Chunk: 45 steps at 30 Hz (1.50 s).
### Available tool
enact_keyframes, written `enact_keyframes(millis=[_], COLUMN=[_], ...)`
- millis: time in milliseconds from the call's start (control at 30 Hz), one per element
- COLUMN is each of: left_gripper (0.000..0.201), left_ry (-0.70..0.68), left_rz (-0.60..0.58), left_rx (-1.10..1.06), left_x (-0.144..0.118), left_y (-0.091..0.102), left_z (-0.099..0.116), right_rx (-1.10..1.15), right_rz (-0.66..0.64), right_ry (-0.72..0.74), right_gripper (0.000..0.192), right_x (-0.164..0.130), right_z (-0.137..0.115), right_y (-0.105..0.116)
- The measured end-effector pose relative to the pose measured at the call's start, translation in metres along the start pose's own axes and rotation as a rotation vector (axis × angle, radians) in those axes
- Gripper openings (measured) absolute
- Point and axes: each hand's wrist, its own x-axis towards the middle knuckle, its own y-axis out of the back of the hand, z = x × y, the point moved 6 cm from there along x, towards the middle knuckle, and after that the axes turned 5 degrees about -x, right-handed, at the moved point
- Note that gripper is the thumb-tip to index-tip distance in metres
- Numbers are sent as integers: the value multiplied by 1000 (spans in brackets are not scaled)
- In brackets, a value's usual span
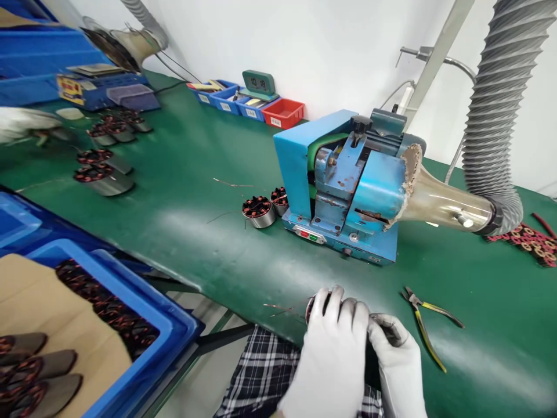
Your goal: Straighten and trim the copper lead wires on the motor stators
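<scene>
My left hand (333, 339), in a white glove, lies over a wire-wound motor stator (309, 309) near the table's front edge. Its fingers wrap the top, so only a sliver of the stator's left side shows. Just to the right, my right hand (395, 345), gloved too, is closed in a pinch against the left hand's fingertips. Whatever sits between thumb and finger is too small or hidden to name. Thin copper wires (281, 309) stick out on the left. Pliers (424, 316) with yellow handles lie spread on the green table to the right.
A blue belt machine (343, 180) with a suction funnel (452, 200) and grey hose (500, 116) stands ahead. Two stators (260, 212) sit at its left. Blue crates (169, 331) of stators stand at lower left. A co-worker's gloved hand (26, 125) is at far left.
</scene>
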Motion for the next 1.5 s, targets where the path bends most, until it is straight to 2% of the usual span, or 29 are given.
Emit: enact_keyframes(millis=[100, 200, 267, 367, 467, 533, 700, 767, 800, 833, 867, 900, 933, 1000, 1033, 1067, 1133, 1200, 1233, 1267, 1367, 1400, 1433, 1467, 1500], left_gripper=[15, 7, 9, 11, 12, 13, 18, 20, 20, 19, 17, 15, 14, 11, 11, 10, 10, 10, 11, 11, 14, 14, 14, 14, 14], left_ry=[-57, -179, -200, -176, -197, -205, -213, -235, -248, -261, -275, -291, -309, -352, -373, -388, -404, -406, -404, -401, -394, -389, -386, -388, -393], left_rz=[-218, -351, -359, -303, -307, -318, -298, -284, -276, -271, -271, -272, -272, -270, -268, -266, -260, -235, -218, -204, -188, -185, -185, -189, -196], left_rx=[-88, -139, -157, -190, -236, -267, -293, -289, -286, -283, -276, -263, -245, -203, -183, -168, -162, -179, -191, -202, -214, -214, -215, -215, -215], left_x=[13, 21, 23, 23, 21, 21, 23, 22, 22, 22, 21, 21, 20, 18, 18, 17, 16, 16, 16, 16, 16, 16, 16, 16, 16], left_y=[-10, -11, -10, -10, -13, -14, -10, -9, -9, -9, -10, -11, -11, -12, -13, -13, -14, -13, -12, -12, -11, -11, -11, -12, -13], left_z=[-8, -14, -17, -20, -19, -20, -23, -23, -23, -23, -23, -23, -22, -21, -20, -19, -19, -20, -20, -21, -22, -22, -22, -22, -21], right_rx=[-4, 51, 135, 213, 124, -32, -727, -928, -979, -995, -973, -912, -794, -483, -342, -233, -143, -211, -294, -410, -738, -774, -761, -709, -636], right_rz=[7, 5, 21, 106, 155, 166, 88, 89, 103, 114, 116, 88, 14, -235, -355, -442, -562, -618, -606, -556, -233, -148, -112, -121, -171], right_ry=[-8, -37, -82, -135, -61, 129, 983, 1184, 1227, 1224, 1162, 1024, 814, 330, 143, 23, -90, -128, -86, 25, 615, 744, 762, 682, 542], right_gripper=[21, 23, 24, 26, 25, 22, 27, 28, 26, 22, 18, 16, 20, 30, 34, 36, 37, 28, 21, 16, 16, 15, 15, 18, 21], right_x=[4, 5, 3, -5, -12, -13, -26, -32, -33, -33, -31, -25, -17, -4, -3, -4, -4, -4, -2, 0, -5, -10, -11, -10, -7], right_z=[2, 9, 15, 22, 21, 12, -29, -38, -42, -45, -47, -47, -43, -24, -17, -14, -15, -15, -16, -20, -41, -44, -44, -39, -33], right_y=[0, -4, -7, -9, -6, 0, -1, -5, -7, -8, -9, -9, -8, -15, -20, -24, -28, -24, -21, -16, -4, -3, -3, -3, -5])
